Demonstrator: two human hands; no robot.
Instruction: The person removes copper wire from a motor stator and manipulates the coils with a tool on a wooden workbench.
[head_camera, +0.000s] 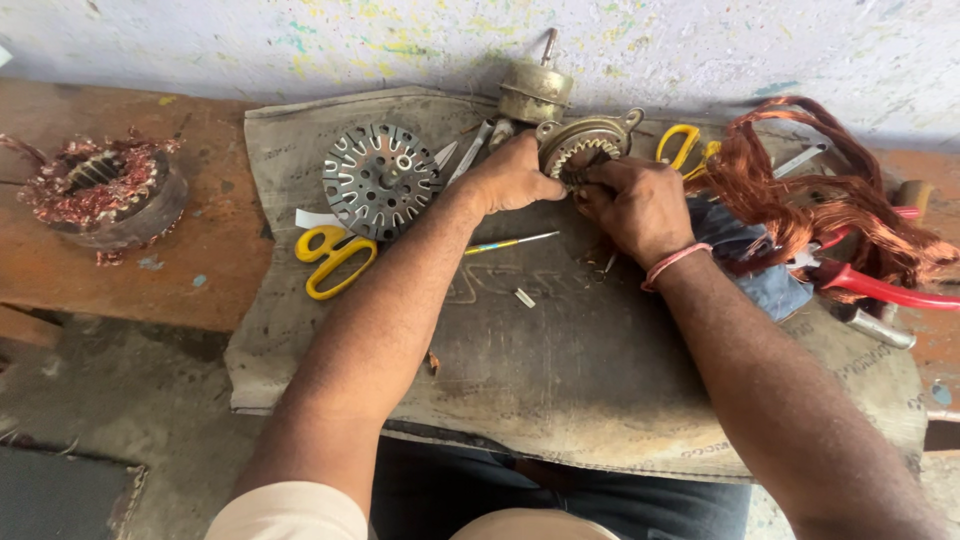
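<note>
Both hands meet at the far middle of a worn grey mat (560, 350) spread over the worktop (210, 260). Left hand (512, 177) curled, fingers closed against the near-left edge of a round toothed motor core (583, 150), which sits in a metal housing with ears. Right hand (640, 205) also curled, fingertips pinched on the core's near-right edge; pink band on that wrist. Core lies flat on the mat, just in front of the wall.

Just behind it: a small metal motor cap with a shaft (536, 88), upright. Left of the hands: a slotted round metal plate (381, 180), flat, with yellow-handled scissors (333, 255) just below it. A thin rod (510, 243) lies between the forearms. Right of the hands: a second pair of yellow scissors (680, 145), a big tangle of copper wire (820, 200), red-handled pliers (880, 288). Far left, off the mat: an old wound core with frayed copper (100, 190).
</note>
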